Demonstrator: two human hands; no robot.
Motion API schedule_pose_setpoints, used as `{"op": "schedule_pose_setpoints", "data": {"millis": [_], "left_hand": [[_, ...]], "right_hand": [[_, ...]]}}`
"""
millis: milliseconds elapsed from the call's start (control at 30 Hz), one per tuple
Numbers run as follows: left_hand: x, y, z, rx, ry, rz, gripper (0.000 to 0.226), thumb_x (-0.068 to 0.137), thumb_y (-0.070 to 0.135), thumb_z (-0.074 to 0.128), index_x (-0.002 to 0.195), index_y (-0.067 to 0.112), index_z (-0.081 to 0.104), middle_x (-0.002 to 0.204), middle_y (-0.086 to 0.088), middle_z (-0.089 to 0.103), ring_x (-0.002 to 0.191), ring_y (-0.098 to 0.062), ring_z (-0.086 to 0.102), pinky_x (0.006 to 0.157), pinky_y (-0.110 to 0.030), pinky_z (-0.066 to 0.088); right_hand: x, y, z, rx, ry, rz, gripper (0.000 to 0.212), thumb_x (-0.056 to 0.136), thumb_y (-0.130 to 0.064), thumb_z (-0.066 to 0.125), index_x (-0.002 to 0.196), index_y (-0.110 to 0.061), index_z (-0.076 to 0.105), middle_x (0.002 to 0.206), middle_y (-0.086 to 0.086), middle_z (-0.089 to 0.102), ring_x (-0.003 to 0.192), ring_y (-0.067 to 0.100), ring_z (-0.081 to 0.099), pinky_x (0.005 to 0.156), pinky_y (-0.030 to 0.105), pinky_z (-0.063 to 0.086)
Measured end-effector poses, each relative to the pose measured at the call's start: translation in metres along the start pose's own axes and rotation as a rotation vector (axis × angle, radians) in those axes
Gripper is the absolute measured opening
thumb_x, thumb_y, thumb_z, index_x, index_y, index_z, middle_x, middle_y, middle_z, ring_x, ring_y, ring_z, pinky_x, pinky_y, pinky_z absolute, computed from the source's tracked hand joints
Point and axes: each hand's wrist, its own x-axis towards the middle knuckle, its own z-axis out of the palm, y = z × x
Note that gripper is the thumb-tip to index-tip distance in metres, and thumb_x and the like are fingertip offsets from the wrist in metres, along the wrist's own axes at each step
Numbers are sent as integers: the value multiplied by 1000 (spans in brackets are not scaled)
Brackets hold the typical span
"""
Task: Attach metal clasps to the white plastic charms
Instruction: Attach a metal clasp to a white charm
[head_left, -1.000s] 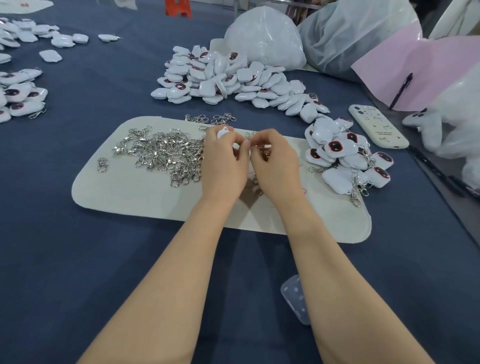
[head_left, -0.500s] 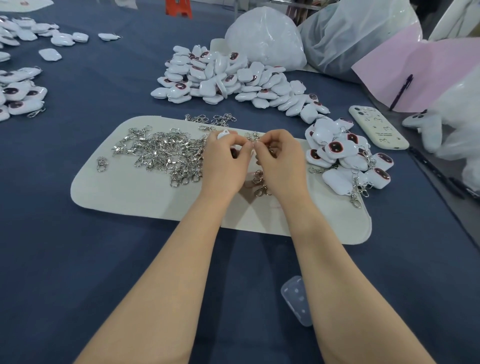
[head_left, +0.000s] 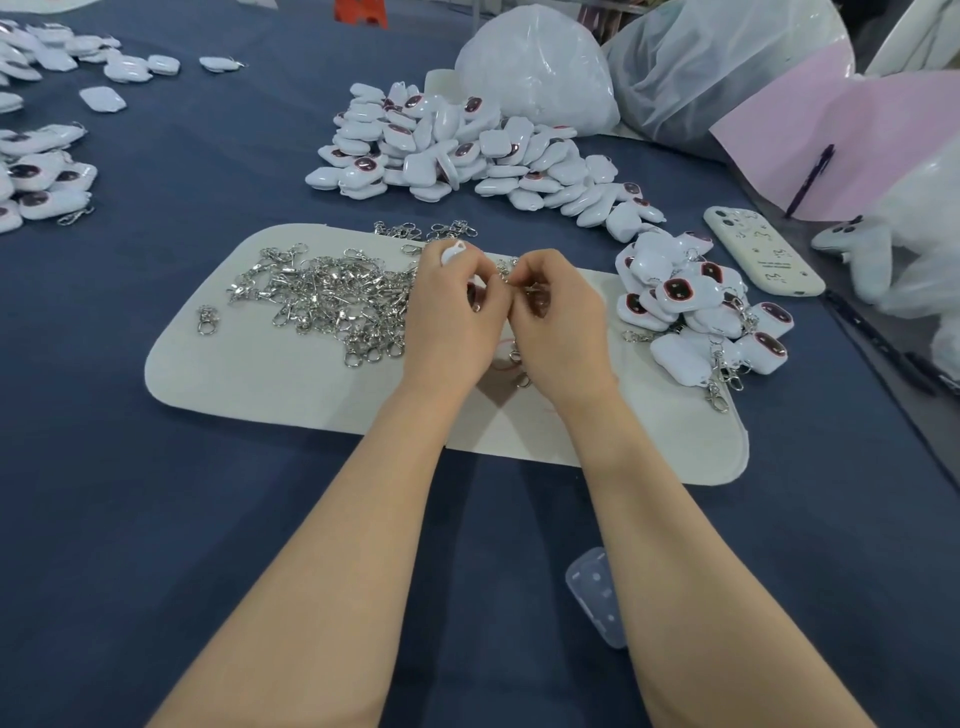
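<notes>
Both hands are up close together over the felt mat (head_left: 249, 374), fingertips nearly touching. The left hand (head_left: 452, 317) has its fingers curled round a white charm (head_left: 453, 253), only the top corner pokes out above the knuckles. The right hand (head_left: 558, 322) is pinching a clasp (head_left: 515, 358) right against it; most of that is hidden behind the fingers, just a bit of metal shows low between the two hands.

Containers: two big plastic bags (head_left: 535, 67) sit well beyond the hands, tied or bunched shut. They're milky, so can't tell what's inside. A small clear plastic case (head_left: 595, 592) lies on the blue cloth (head_left: 156, 519) just inside the right forearm, and I can't make out anything in it.

Everything else is loose heaps: loose clasps (head_left: 332, 296) on the mat just left of the left hand, a pile of bare charms (head_left: 467, 156) beyond both hands, and finished charms (head_left: 696, 312) with hooks on just right of the right hand.

Writing: the phone (head_left: 761, 252) further right has little dark marks on its case, too small to read. Past it there's pink paper (head_left: 857, 140) with a pen (head_left: 810, 179) on top
</notes>
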Motion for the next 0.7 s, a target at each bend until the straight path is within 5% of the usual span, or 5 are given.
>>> {"op": "schedule_pose_setpoints", "data": {"millis": [100,200,367,500,700], "left_hand": [[-1,1,-2,-22,0,36,7,88,11,61,92,9,67,112,-3,48,72,20,47,70,6,29],[0,-1,-3,18,-34,70,12,88,10,62,98,10,69,119,-7,49,79,8,47,72,7,27],[-2,-6,-4,92,-101,96,8,91,19,61,91,12,66,125,-3,48,57,8,46,69,-20,40],[-4,-5,-2,85,-104,104,11,91,20,61,96,12,65,125,-2,48,58,7,46,71,-24,42],[2,-4,-1,48,-47,6,6,88,14,63,87,9,66,114,-2,51,72,10,47,68,3,28]], "right_hand": [[2,1,-2,57,8,69,22,87,1,53,82,-20,51,77,-11,55,70,6,53,67,15,43],[4,3,-5,80,-31,122,23,87,1,54,81,-22,52,77,-11,57,70,8,55,70,23,47],[7,2,-11,145,-35,166,24,88,-3,58,81,-25,53,83,0,61,77,21,60,76,35,54],[7,4,-12,159,-50,188,23,89,-2,58,81,-24,55,85,3,62,76,20,61,73,31,54],[6,1,-8,158,-63,189,15,91,-2,55,90,-16,60,87,-1,64,78,13,63,75,24,52]]}}
